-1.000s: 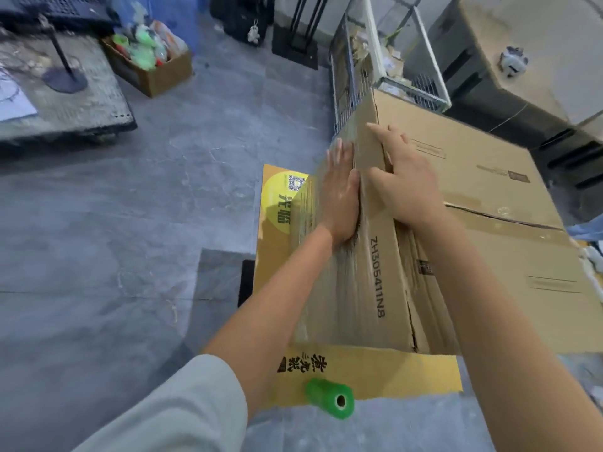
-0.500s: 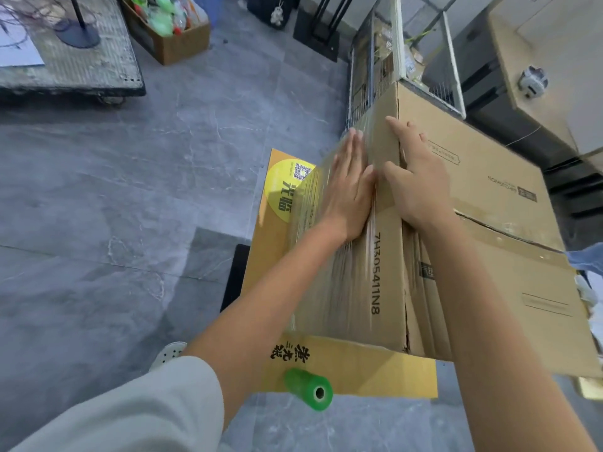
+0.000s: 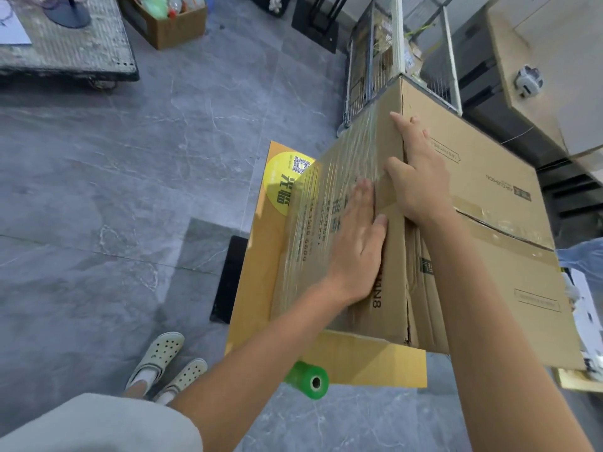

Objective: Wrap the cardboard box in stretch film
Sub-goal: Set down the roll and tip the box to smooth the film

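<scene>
1. Head view, looking down. The cardboard box (image 3: 483, 197) stands on a flat yellow carton sheet (image 3: 257, 272) laid on the grey floor (image 3: 146, 174). Its far corner is just beside a wire cage (image 3: 375, 76).
2. Stretch film (image 3: 326, 197) lies over the box's left side face. It is glossy and streaked, and the print beneath is blurred.
3. Left hand (image 3: 359, 246): flat, fingers straight, palm pressing the film against that side face close to the near corner. It grasps nothing.
4. Right hand (image 3: 421, 177): laid over the top edge, fingers stretched along it, thumb down on the side face. It braces the box and is not clenched round anything.
5. Green film roll (image 3: 308, 380): lying on the floor at the near edge of the yellow sheet, below the left forearm, with neither hand on it. I cannot tell whether film runs from it to the box.
6. Progress, as judged: one face is visibly covered. The top face, with its taped seam, and the near face look bare. The far and right faces are hidden.
7. Likely left to do: take up the roll, carry film round the remaining faces, then cut and smooth down the tail.
</scene>
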